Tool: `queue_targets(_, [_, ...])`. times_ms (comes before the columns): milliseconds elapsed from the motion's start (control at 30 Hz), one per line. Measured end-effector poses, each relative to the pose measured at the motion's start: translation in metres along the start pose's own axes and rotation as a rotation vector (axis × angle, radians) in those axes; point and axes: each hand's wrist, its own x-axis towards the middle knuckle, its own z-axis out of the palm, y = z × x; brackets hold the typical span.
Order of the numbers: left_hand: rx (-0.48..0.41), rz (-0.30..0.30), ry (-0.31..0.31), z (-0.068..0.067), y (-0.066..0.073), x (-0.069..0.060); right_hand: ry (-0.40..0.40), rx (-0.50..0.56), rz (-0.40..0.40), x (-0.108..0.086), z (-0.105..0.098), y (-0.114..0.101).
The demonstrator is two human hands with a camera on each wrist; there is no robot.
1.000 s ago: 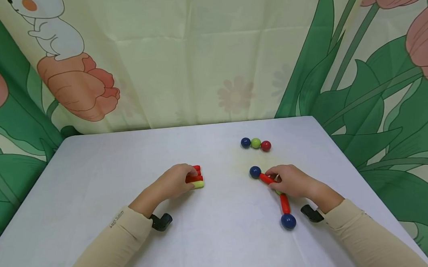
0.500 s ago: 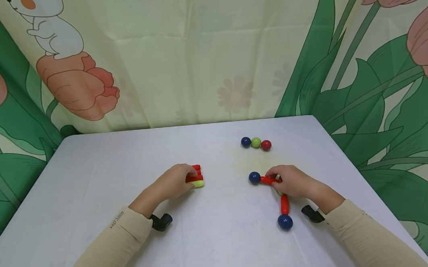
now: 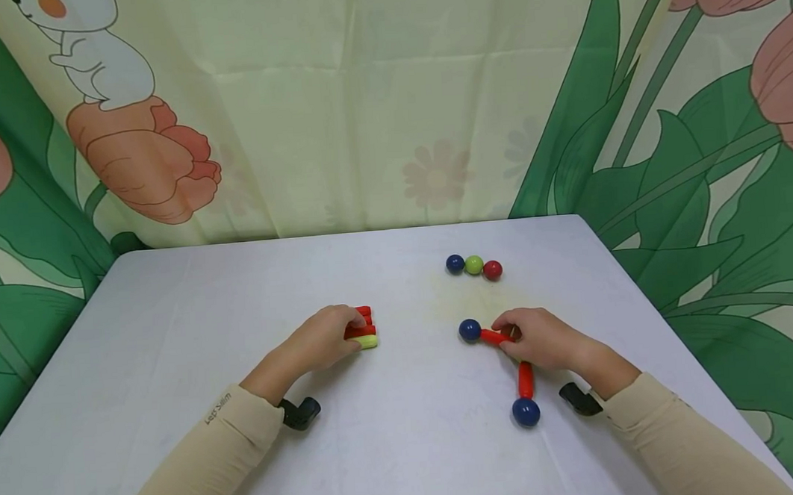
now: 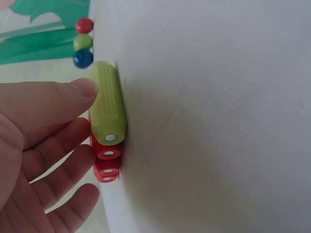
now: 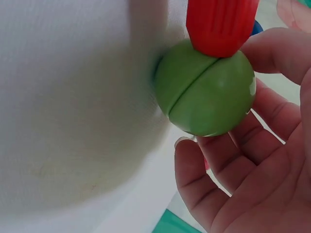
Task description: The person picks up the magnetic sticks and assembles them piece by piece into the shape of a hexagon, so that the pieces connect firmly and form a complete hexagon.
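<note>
My left hand (image 3: 323, 336) holds a set of short magnetic rods on the table, thumb on the yellow-green rod (image 4: 107, 104) and fingertips by the red rods (image 4: 108, 167) behind it. At the right, my right hand (image 3: 542, 337) grips a green magnetic ball (image 5: 204, 92), which it hides in the head view. One red rod (image 3: 494, 337) runs left from the grip to a blue ball (image 3: 470, 330). A second red rod (image 3: 525, 380) points toward me and ends in another blue ball (image 3: 526, 413). Together they make a bent chain.
Behind the chain, a blue ball (image 3: 455, 264), a lime ball (image 3: 474, 265) and a red ball (image 3: 493, 270) sit in a row. A white cloth covers the table (image 3: 407, 441). A printed curtain (image 3: 363, 129) hangs at its far edge.
The chain has shifted in my right hand: its far blue ball has come slightly nearer and left, and the near blue ball has slid slightly left. My left hand stays at the rods.
</note>
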Motion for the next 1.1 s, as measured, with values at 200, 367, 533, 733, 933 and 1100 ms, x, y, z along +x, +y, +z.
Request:
queue_targets(200, [0.019, 0.007, 0.015, 0.002, 0.001, 0.000, -0.001, 0.008, -0.007, -0.002, 0.001, -0.001])
queue_targets(367, [0.039, 0.013, 0.029, 0.004, 0.001, 0.000, -0.004, 0.019, 0.001, -0.003, 0.001, -0.002])
queue_targets(533, [0.043, 0.022, 0.042, 0.004, 0.004, -0.002, -0.011, 0.024, 0.014, -0.003, 0.003, -0.001])
queue_targets(733, [0.084, 0.032, 0.024, 0.008, 0.006, -0.004, -0.013, 0.019, 0.006, -0.005, 0.003, -0.001])
queue_targets(933, [0.121, 0.034, 0.050, 0.016, 0.012, -0.005, -0.014, 0.024, 0.001, -0.006, 0.002, -0.002])
queue_targets(1100, [0.176, 0.057, 0.095, 0.024, 0.022, -0.004, -0.016, 0.027, 0.001, -0.007, 0.003, -0.002])
